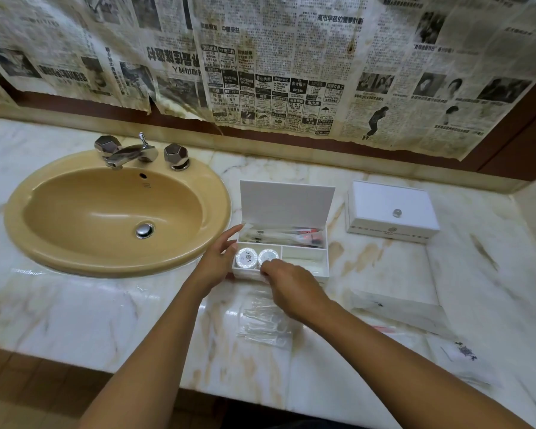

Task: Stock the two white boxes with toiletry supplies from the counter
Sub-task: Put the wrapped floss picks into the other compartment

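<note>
At frame centre we found the open white box (pixel 280 243), our left hand (pixel 217 261) resting relaxed against its left wall. Our right hand (pixel 287 280) pinched the right round wrapped soap (pixel 267 256) in the front-left compartment. The closed white box (pixel 390 212) stood right of centre.

Plenty out of sight around the open box!

The right hand (pixel 287 281) covers the near edge of the open white box (pixel 287 205), its fingertips hidden, so whether it grips the second round packet (pixel 267 256) cannot be told. The left hand (pixel 218 261) masks the box's left wall. Sachets in the rear compartment (pixel 283 235) blur together, print unreadable. The clear wrappers (pixel 265 320) on the counter (pixel 75 305) smear into glare. The closed box (pixel 390 210) hides its contents; its emblem is too small. The packet (pixel 463 351) at right is blurred.
</note>
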`<state>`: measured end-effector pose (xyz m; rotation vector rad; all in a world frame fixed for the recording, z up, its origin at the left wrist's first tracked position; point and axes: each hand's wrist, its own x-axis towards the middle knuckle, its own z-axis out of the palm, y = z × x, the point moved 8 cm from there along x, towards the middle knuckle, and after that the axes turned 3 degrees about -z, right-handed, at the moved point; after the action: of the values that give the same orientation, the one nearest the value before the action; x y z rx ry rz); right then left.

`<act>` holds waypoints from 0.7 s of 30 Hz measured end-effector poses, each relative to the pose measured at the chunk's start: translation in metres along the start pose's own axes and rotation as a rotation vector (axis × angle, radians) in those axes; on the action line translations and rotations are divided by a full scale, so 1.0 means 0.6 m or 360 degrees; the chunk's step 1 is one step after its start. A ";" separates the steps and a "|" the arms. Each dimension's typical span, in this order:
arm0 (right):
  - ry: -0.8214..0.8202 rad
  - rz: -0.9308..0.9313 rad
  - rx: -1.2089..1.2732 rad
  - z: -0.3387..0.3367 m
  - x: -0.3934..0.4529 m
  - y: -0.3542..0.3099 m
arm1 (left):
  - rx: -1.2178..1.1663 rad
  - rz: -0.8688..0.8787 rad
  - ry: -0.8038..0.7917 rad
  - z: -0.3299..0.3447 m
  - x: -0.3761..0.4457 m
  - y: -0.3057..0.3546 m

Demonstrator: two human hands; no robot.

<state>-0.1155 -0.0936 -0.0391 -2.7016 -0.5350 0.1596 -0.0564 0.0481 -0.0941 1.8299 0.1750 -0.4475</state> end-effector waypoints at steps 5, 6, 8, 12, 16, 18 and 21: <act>0.0177 0.0249 0.0002 -0.057 0.019 0.054 | 0.0010 -0.0005 0.0008 0.000 -0.001 0.002; 0.0172 0.0335 0.0001 -0.062 0.020 0.070 | 0.0009 -0.0003 0.0013 0.000 -0.001 0.002; 0.0153 0.0470 -0.0030 -0.071 0.018 0.095 | 0.0012 -0.0003 0.0017 0.000 -0.001 0.003; 0.0043 0.0640 -0.0074 -0.067 0.009 0.118 | 0.0017 0.0007 0.0016 0.000 -0.002 0.003; -0.0093 0.0672 -0.0085 -0.048 0.006 0.119 | -0.0001 0.0012 0.0006 0.000 -0.001 0.002; -0.0165 0.0651 -0.0116 -0.039 0.007 0.115 | 0.0003 0.0014 -0.0001 0.001 0.000 0.002; -0.0245 0.0667 -0.0100 -0.026 0.007 0.118 | 0.0005 0.0012 -0.0005 0.001 -0.001 0.001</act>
<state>-0.0842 -0.1581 -0.0522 -2.8434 -0.0064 0.4723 -0.0565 0.0472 -0.0934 1.8325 0.1652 -0.4456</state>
